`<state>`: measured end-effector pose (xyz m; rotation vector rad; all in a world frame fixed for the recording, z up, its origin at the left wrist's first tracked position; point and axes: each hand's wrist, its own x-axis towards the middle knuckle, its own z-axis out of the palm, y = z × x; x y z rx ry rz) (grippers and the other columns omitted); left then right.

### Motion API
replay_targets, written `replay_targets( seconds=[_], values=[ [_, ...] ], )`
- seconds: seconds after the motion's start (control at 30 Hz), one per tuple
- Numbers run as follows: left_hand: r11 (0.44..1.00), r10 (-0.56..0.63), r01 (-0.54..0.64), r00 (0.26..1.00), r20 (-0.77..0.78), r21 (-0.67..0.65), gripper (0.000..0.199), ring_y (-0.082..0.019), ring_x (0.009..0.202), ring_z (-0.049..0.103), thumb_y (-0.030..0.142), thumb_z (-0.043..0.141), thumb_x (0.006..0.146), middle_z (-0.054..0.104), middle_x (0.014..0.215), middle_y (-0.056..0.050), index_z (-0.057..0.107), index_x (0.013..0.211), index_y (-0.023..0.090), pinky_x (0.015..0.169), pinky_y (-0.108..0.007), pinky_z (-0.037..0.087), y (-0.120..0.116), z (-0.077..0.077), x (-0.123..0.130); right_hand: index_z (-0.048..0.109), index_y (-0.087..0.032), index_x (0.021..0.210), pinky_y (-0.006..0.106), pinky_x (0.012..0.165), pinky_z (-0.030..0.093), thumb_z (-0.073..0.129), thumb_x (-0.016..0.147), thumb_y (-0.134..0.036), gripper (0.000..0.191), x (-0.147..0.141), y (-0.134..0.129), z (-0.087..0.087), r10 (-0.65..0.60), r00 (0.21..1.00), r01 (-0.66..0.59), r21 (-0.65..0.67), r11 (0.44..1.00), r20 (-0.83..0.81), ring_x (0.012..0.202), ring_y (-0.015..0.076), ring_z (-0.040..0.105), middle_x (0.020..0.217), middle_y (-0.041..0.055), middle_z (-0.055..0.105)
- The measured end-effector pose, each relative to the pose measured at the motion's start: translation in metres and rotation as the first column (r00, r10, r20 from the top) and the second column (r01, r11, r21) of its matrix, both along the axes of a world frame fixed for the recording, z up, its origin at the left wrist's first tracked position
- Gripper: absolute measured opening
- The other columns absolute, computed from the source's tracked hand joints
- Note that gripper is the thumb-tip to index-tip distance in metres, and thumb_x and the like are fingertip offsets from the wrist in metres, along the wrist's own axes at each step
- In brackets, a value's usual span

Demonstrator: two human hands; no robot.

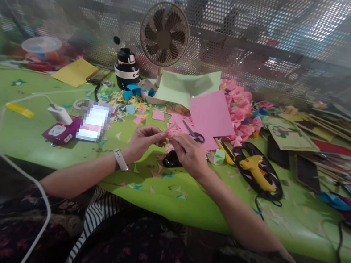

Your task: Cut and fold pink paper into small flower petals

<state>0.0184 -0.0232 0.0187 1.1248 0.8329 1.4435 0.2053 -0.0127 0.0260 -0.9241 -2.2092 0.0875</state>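
My left hand (142,143), with a white watch band on its wrist, pinches a small pink paper piece (170,133) over the green table. Meeting it from the other side, my right hand (191,155) has its fingers closed at the same piece, whose shape is mostly hidden. Just beyond the right hand lie dark-handled scissors (199,137). A shiny black object (171,160) sits below the hands; its kind is unclear. Pink paper squares (158,115) and scraps are scattered around. A large pink sheet (212,113) and a pale green sheet (188,89) are behind.
To the right, a yellow glue gun (259,173) rests on a black oval, beside a yellow cutter (225,152). Pink paper flowers (237,98) are heaped behind. A lit phone (93,122), a white cable (23,173), a fan (164,34) and a bottle (127,71) stand leftward.
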Motion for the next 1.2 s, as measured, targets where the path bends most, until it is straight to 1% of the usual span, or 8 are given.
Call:
replay_targets(
  seconds=[0.1, 0.2, 0.47, 0.57, 0.7, 0.83, 1.0, 1.2],
  values=[
    [0.999, -0.041, 0.041, 0.999, -0.015, -0.010, 0.028, -0.011, 0.058, 0.067, 0.038, 0.086, 0.065, 0.074, 0.070, -0.002, 0.075, 0.080, 0.016, 0.060, -0.023, 0.056, 0.0001, 0.0000, -0.0008, 0.070, -0.020, 0.104, 0.027, 0.068, 0.048, 0.038, 0.103, -0.040, 0.038, 0.0023, 0.0006, 0.0030, 0.007, 1.000, -0.007, -0.003, 1.000, -0.001, 0.081, 0.0184, 0.065, 0.092, 0.0078, 0.072],
    [1.000, -0.023, 0.023, 1.000, -0.012, -0.014, 0.030, -0.011, 0.056, 0.067, 0.041, 0.086, 0.064, 0.073, 0.068, -0.002, 0.074, 0.076, 0.016, 0.060, -0.024, 0.056, 0.0004, 0.0007, -0.0009, 0.070, -0.021, 0.104, 0.027, 0.069, 0.048, 0.040, 0.102, -0.041, 0.036, 0.0046, 0.0021, 0.0040, 0.035, 0.999, -0.036, -0.037, 0.999, -0.011, 0.081, 0.0178, 0.065, 0.092, 0.0073, 0.072],
    [0.997, -0.067, 0.068, 0.998, 0.015, -0.037, 0.029, -0.008, 0.054, 0.062, 0.040, 0.087, 0.063, 0.073, 0.069, -0.002, 0.076, 0.077, 0.016, 0.057, -0.022, 0.054, 0.0038, -0.0050, -0.0015, 0.066, -0.020, 0.093, 0.028, 0.070, 0.049, 0.037, 0.103, -0.045, 0.040, 0.0053, 0.0075, 0.0026, 0.189, 0.978, -0.200, -0.157, 0.967, -0.086, 0.077, 0.0167, 0.062, 0.083, 0.0056, 0.068],
    [0.998, -0.056, 0.056, 0.998, 0.025, -0.014, 0.027, -0.007, 0.052, 0.060, 0.039, 0.086, 0.064, 0.071, 0.065, -0.001, 0.075, 0.073, 0.017, 0.054, -0.020, 0.052, 0.0038, -0.0053, -0.0005, 0.065, -0.019, 0.095, 0.028, 0.071, 0.049, 0.036, 0.102, -0.046, 0.040, 0.0047, 0.0053, 0.0027, 0.173, 0.981, -0.186, -0.169, 0.968, -0.085, 0.078, 0.0168, 0.064, 0.085, 0.0062, 0.069],
    [0.999, 0.029, -0.028, 1.000, -0.005, 0.020, 0.027, -0.008, 0.051, 0.059, 0.039, 0.085, 0.066, 0.068, 0.058, 0.000, 0.071, 0.064, 0.016, 0.054, -0.020, 0.050, 0.0018, -0.0037, 0.0012, 0.062, -0.019, 0.115, 0.030, 0.070, 0.050, 0.049, 0.098, -0.045, 0.034, 0.0028, -0.0004, 0.0020, 0.096, 0.995, -0.099, -0.150, 0.984, -0.027, 0.085, 0.0203, 0.068, 0.101, 0.0092, 0.072],
    [0.997, 0.070, -0.069, 0.997, -0.036, 0.030, 0.027, -0.009, 0.052, 0.062, 0.040, 0.086, 0.064, 0.070, 0.062, -0.001, 0.073, 0.068, 0.016, 0.055, -0.022, 0.053, -0.0005, -0.0015, 0.0024, 0.063, -0.020, 0.116, 0.034, 0.080, 0.053, 0.045, 0.101, -0.036, 0.029, 0.0020, -0.0015, 0.0017, 0.052, 0.999, -0.052, -0.108, 0.993, -0.005, 0.099, 0.0239, 0.069, 0.113, 0.0106, 0.072],
    [0.996, 0.082, -0.079, 0.994, -0.071, 0.041, 0.033, -0.013, 0.054, 0.066, 0.044, 0.088, 0.059, 0.072, 0.064, -0.002, 0.073, 0.069, 0.016, 0.057, -0.026, 0.057, -0.0017, 0.0023, 0.0025, 0.063, -0.022, 0.122, 0.034, 0.083, 0.055, 0.041, 0.102, -0.037, 0.033, 0.0048, 0.0029, 0.0007, 0.058, 0.998, -0.055, -0.124, 0.991, 0.027, 0.100, 0.0229, 0.069, 0.115, 0.0094, 0.072],
    [0.999, 0.040, -0.037, 0.996, -0.077, 0.033, 0.031, -0.012, 0.054, 0.066, 0.044, 0.086, 0.062, 0.074, 0.069, -0.003, 0.076, 0.073, 0.017, 0.058, -0.025, 0.057, -0.0016, 0.0018, 0.0017, 0.067, -0.020, 0.118, 0.034, 0.078, 0.055, 0.036, 0.103, -0.038, 0.039, 0.0076, 0.0079, -0.0024, 0.136, 0.989, -0.129, -0.111, 0.985, 0.056, 0.090, 0.0215, 0.068, 0.099, 0.0100, 0.073]
  ],
)
